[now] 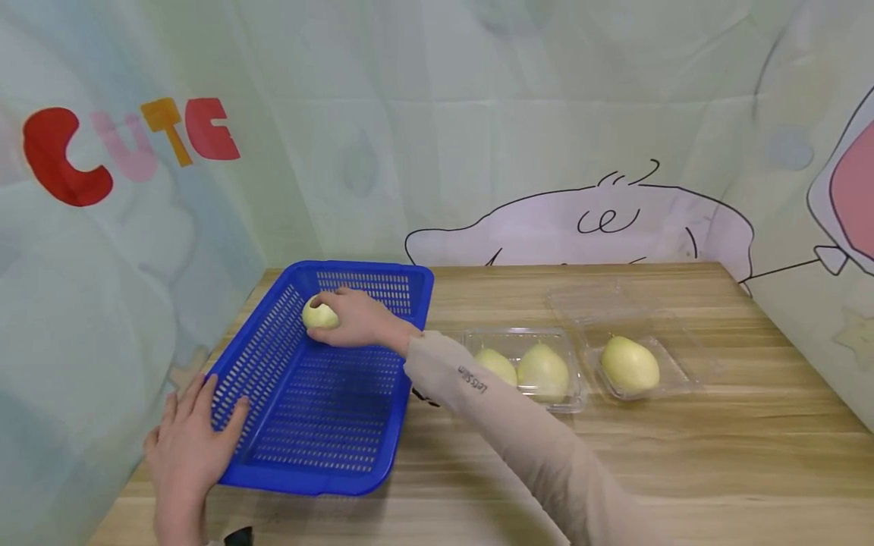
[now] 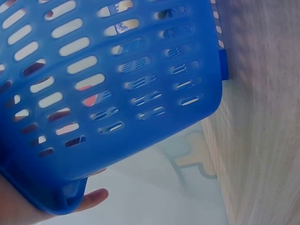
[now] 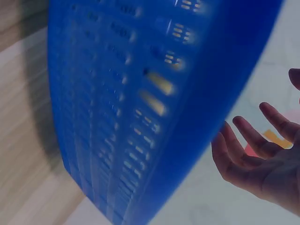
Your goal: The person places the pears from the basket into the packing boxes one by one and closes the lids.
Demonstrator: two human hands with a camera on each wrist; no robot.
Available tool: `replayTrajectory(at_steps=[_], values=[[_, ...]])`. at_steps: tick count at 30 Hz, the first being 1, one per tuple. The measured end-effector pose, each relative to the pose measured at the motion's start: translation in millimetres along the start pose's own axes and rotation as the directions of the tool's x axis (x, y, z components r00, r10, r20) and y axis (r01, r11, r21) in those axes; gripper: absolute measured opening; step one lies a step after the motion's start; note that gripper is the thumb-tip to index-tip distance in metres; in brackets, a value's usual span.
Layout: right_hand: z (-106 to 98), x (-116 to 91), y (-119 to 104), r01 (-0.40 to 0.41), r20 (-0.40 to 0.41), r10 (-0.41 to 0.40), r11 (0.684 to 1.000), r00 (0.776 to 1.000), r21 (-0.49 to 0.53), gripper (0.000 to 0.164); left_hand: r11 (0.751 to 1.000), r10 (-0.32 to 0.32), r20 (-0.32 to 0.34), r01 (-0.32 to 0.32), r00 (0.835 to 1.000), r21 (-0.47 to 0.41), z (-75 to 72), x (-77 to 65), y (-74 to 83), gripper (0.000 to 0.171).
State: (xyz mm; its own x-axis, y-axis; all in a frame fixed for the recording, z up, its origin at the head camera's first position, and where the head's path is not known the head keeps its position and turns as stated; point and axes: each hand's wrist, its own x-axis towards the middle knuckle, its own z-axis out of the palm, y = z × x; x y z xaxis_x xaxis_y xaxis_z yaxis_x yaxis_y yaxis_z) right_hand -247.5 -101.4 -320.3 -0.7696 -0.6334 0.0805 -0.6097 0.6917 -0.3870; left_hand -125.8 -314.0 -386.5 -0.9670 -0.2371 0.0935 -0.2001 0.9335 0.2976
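A pale yellow-green pear [image 1: 319, 314] sits in the far left corner of a blue slotted plastic basket [image 1: 369, 485]. My right hand [image 1: 358, 315] reaches over the basket's right side, overlapping part of the pear in the head view. In the right wrist view, the fingers of that hand [image 3: 267, 168] are spread and loosely bent above the rim, nothing between them; yellow shows lower through the slots. My left hand [image 1: 191, 440] rests against the basket's left rim with fingers extended. The left wrist view shows a fingertip [image 2: 93, 199] beside the basket wall [image 2: 93, 136].
To the right of the basket, a clear plastic clamshell box [image 1: 576, 402] holds two pears [image 1: 544, 373], partly behind my right sleeve [image 1: 519, 432]. Beside it lies an opened clear clamshell [image 1: 690, 375] with one pear [image 1: 630, 366]. Printed fabric walls [image 1: 355, 174] border the wooden table [image 1: 683, 470].
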Motion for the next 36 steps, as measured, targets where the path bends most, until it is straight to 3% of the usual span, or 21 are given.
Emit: replayTrajectory(at_steps=[14, 25, 36], values=[[9.3, 15.2, 4.0, -0.019, -0.034, 0.023, 0.993, 0.999, 0.114, 0.04, 1.0, -0.017, 0.015, 0.017, 1.0, 0.013, -1.7, 2.7, 1.8, 0.07], [7.1, 28.9, 11.9, -0.03, 0.025, 0.032, 0.996, 0.999, -0.086, 0.045, 1.0, -0.007, 0.01, 0.007, 1.0, 0.016, 1.2, 2.0, 1.9, 0.072], [-5.9, 41.0, 6.6, -0.072, 0.093, 0.089, 0.982, 0.992, -0.173, 0.045, 1.0, -0.008, 0.0, 0.008, 1.0, 0.015, 0.7, 2.3, 3.0, 0.072]])
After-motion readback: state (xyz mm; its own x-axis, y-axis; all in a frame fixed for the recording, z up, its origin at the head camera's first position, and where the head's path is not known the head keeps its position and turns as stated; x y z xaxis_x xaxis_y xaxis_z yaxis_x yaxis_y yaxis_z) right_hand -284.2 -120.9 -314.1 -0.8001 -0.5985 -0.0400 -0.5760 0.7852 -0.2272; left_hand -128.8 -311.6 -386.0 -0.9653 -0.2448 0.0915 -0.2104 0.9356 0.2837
